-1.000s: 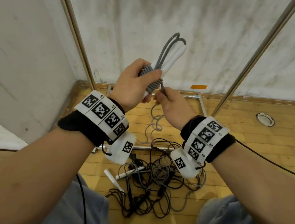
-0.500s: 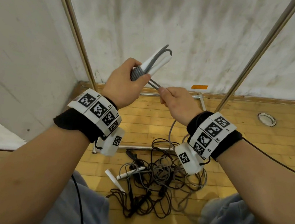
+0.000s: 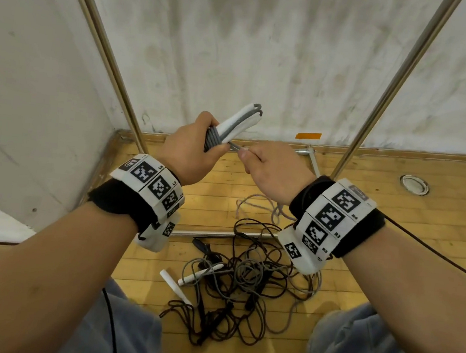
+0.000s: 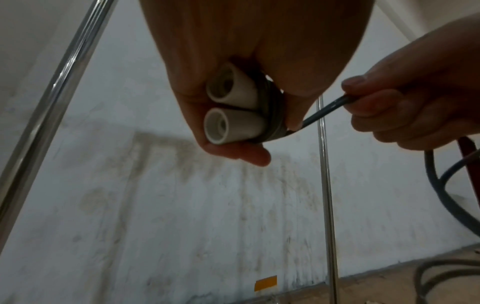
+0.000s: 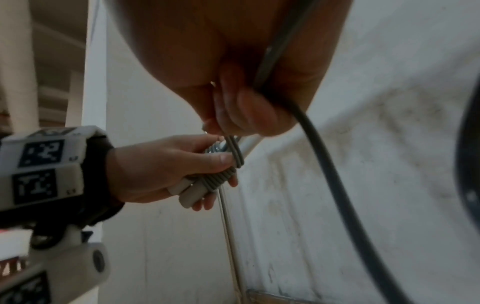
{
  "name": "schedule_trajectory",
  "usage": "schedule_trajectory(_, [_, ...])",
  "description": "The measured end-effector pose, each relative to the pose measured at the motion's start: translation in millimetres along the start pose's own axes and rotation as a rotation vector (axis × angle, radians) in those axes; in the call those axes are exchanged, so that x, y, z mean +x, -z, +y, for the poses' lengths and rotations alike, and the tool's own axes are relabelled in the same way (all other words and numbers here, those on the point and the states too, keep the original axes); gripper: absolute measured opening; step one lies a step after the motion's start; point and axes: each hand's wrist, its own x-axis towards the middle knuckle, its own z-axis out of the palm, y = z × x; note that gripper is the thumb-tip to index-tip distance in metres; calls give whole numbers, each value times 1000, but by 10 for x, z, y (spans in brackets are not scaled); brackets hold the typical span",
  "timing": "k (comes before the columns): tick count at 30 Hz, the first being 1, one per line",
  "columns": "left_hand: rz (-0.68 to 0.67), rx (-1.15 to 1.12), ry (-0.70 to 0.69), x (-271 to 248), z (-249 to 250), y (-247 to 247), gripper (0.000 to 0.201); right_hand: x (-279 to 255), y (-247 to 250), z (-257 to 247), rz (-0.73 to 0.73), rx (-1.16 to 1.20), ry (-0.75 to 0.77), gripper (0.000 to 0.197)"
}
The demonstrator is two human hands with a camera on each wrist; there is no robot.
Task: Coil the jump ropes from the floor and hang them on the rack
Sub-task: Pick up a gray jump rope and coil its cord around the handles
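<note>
Item: grey jump rope [image 3: 214, 140], part-coiled. My left hand [image 3: 188, 148] grips its two white handles [image 3: 239, 119] side by side, their long axis slanting up and away toward the wall, grey turns wound crosswise round them. My right hand [image 3: 273, 166], just beside, pinches the taut free strand [image 3: 236, 147] running sideways off the bundle; slack trails to the floor [image 3: 395, 218]. Remaining ropes [image 3: 242, 287]: tangled near the rack [image 3: 394, 78] base, between my knees. Likely next: another turn, right hand nearer.

Grey rope [image 3: 214, 140], white handles [image 3: 239, 120]
</note>
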Motion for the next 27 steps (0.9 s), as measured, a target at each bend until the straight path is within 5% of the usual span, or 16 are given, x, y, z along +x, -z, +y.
schedule_trajectory(7, [-110,189,130,58,-64,-39,33,-27,21,65,-114,-227,-64,17])
schedule_trajectory(11, [-193,327,172,46,-80,-36,29,-24,64,80,-96,-282,-6,22])
schedule_trajectory(18, [-373,411,69,-66,103,-238,20,-22,66,77,97,-258,107,29])
schedule_trajectory(27, [-290,309,-152,-201,349,-252,30,17,191,239,270,-226,90,33])
